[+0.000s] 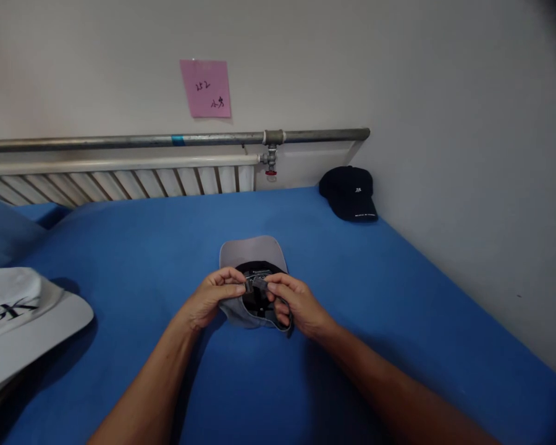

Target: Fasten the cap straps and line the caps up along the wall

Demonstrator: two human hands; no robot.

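A grey cap (pixel 252 253) lies upside down on the blue sheet (pixel 375 296), its brim pointing away from me and its dark inside showing. My left hand (pixel 212 296) pinches the left end of the cap's back strap. My right hand (pixel 296 304) pinches the right end, with the small buckle (pixel 254 285) between the two sets of fingertips. Both hands rest over the rear of the cap.
A black cap (pixel 349 193) sits at the far right corner by the wall. A white cap with dark lettering (pixel 21 315) lies at the left edge. A radiator (pixel 120 182) and metal pipe (pixel 167 140) run along the back wall under a pink note (pixel 206 88).
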